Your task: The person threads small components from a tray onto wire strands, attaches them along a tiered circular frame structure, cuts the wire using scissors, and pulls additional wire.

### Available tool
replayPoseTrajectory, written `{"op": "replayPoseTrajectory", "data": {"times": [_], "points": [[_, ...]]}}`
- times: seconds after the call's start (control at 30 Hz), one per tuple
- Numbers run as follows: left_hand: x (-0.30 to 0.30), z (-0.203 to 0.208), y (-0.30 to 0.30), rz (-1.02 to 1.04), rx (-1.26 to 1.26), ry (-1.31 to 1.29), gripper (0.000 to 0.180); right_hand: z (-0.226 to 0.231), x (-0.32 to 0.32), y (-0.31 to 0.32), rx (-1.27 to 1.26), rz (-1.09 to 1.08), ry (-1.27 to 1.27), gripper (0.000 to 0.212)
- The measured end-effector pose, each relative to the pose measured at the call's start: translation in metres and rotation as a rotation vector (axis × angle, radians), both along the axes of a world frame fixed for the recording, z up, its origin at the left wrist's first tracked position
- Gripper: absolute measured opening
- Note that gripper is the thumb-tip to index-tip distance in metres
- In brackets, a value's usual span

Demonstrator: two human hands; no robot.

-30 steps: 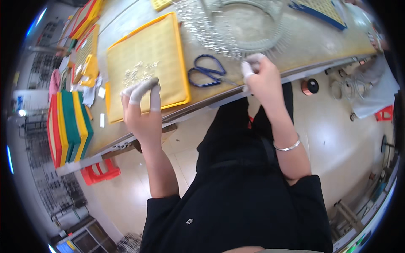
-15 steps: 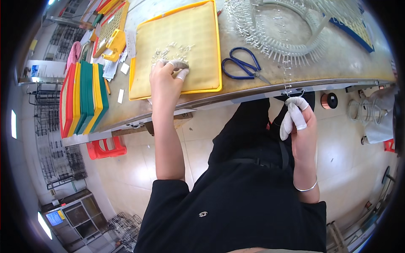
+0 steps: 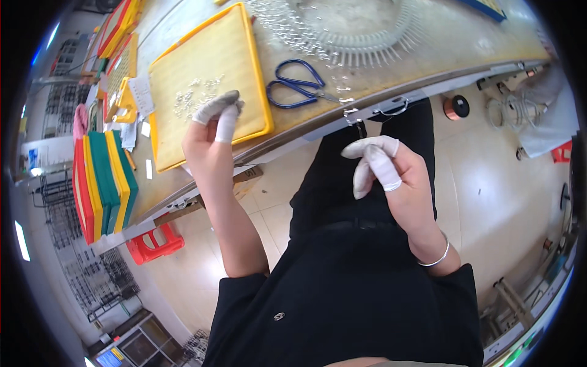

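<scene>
My left hand, white covers on its fingertips, is raised over the near part of a yellow-rimmed tray. Its thumb and forefinger are pinched together; anything between them is too small to make out. Small silvery pieces lie scattered on the tray's beige lining beyond it. My right hand, also with white finger covers, hovers in front of the table edge, thumb pressed to its fingers. What it holds, if anything, is hidden. Just above it, a strand of small clear pieces hangs over the edge.
Blue-handled scissors lie right of the tray. Behind them is a coil of clear spiky pieces. Red, yellow and green boards stand at left. Below are a red stool and a copper-coloured wire spool.
My left hand has lifted off the small pieces and moved nearer, fingers pinched. My right hand has turned inward, its fingertips now pointing left below the strand. The whole view has shifted.
</scene>
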State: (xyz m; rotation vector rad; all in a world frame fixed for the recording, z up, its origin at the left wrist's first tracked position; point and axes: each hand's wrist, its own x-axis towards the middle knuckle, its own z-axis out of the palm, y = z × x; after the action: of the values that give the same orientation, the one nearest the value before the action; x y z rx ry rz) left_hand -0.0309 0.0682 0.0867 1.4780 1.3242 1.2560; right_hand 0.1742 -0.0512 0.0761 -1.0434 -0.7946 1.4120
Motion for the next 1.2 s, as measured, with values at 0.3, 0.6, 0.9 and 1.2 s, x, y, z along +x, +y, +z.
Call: {"op": "replayPoseTrajectory", "data": {"times": [0.3, 0.6, 0.9, 1.2], "points": [[0.048, -0.001, -0.071, -0.577, -0.194, -0.44, 0.013, 0.006, -0.007, -0.003, -0.032, -0.192, 0.012, 0.037], [0.061, -0.023, -0.08, -0.569, -0.185, -0.45, 0.015, -0.002, -0.005, -0.012, 0.11, -0.24, -0.099, 0.059], [0.068, -0.017, -0.082, -0.329, -0.039, -0.26, 0.026, -0.004, -0.002, -0.007, 0.126, -0.252, -0.194, 0.062], [0.068, -0.015, -0.074, -0.323, 0.352, 0.254, 0.026, -0.007, -0.006, -0.006, 0.129, -0.33, -0.152, 0.062]]}}
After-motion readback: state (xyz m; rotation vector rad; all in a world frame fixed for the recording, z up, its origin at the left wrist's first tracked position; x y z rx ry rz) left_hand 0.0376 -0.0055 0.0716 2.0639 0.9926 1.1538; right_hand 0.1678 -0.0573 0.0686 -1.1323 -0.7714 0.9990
